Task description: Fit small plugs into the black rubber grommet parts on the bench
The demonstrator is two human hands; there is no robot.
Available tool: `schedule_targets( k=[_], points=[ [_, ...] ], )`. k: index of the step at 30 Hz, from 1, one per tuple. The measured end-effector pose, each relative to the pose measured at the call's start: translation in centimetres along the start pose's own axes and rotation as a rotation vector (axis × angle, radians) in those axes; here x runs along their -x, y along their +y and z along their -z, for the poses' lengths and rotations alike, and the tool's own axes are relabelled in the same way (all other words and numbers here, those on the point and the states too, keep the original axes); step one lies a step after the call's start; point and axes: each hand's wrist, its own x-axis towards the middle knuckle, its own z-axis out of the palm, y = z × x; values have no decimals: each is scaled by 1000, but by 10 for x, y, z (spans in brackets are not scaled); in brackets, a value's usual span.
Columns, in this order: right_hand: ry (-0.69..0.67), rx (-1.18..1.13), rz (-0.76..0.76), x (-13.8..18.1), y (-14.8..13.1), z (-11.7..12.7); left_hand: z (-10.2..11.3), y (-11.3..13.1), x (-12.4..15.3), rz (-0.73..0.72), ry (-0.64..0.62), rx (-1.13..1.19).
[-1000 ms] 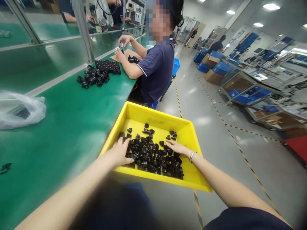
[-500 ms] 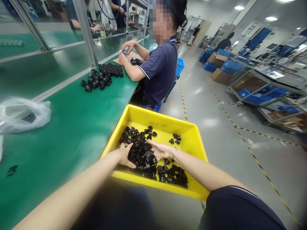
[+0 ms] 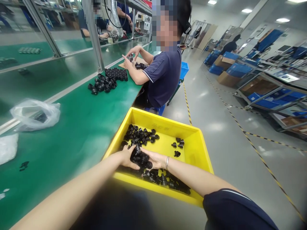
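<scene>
A yellow bin (image 3: 165,119) holds many small black fittings, round-capped and plastic-looking. My left hand (image 3: 128,157) and my right hand (image 3: 153,158) are cupped around a clump of black fittings (image 3: 141,157) inside the bin, pressing it from both sides. The fingertips of the right hand are partly hidden under the clump. More loose black fittings (image 3: 144,135) lie toward the far left of the bin, and others (image 3: 165,180) along its near side. A few sit apart on the right of the bin floor.
On the green table (image 3: 79,127) to the left are a pile of black fittings (image 3: 103,83), neat rows of them (image 3: 116,74), and a clear plastic bag (image 3: 35,115). A seated co-worker (image 3: 165,73) handles a small part beyond the bin. Carts (image 3: 268,89) stand at the right.
My hands have closed in on each other and gathered a clump of fittings between them. The bin's middle floor shows more yellow. The view has shifted slightly.
</scene>
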Motion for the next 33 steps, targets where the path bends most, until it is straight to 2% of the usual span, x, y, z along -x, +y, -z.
schedule_targets(
  k=[5, 10, 18, 27, 33],
  points=[
    [-19, -71, -1, 8, 6, -1, -6, 2, 3, -18, -9, 17],
    [65, -178, 83, -7, 14, -6, -8, -3, 0, -47, 2, 22],
    [44, -271, 117, -23, 21, -21, -13, -3, 4, -32, 36, 24],
    [39, -292, 254, -41, 35, -49, -12, -7, 22, -45, 195, 56],
    [37, -293, 272, -39, 33, -55, -7, -6, 30, -53, 204, 44]
  ],
)
